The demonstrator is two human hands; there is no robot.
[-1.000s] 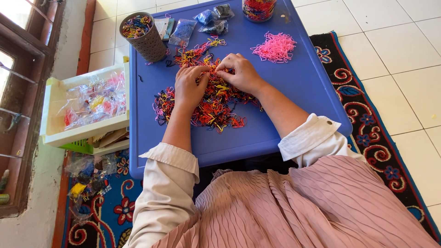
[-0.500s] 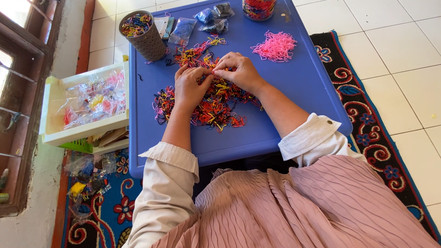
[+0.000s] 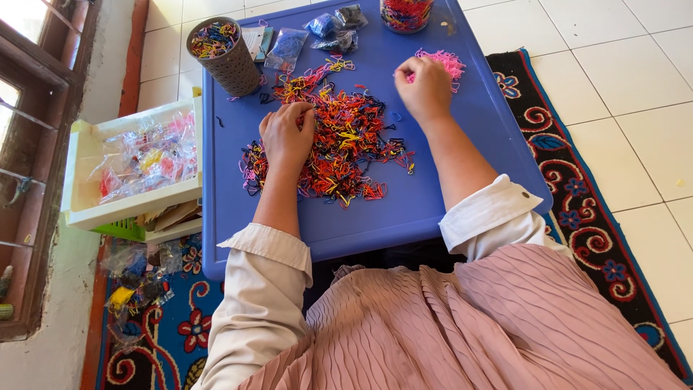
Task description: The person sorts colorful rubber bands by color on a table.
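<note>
A heap of mixed coloured rubber bands (image 3: 339,148) lies on a low blue table (image 3: 462,188). My left hand (image 3: 286,133) rests on the heap's left side, fingers curled among the bands. My right hand (image 3: 426,88) is at the far right of the table, over a separate pile of pink bands (image 3: 449,62), fingers pinched together; whether a band is between them is too small to tell.
A mesh cup of bands (image 3: 224,47), small plastic bags (image 3: 289,43) and a jar (image 3: 406,13) stand at the table's far edge. A white tray of packets (image 3: 130,162) sits left of the table. A patterned rug (image 3: 577,195) lies underneath.
My right hand left the mixed heap and moved right and away to the pink pile. The left hand stayed on the heap.
</note>
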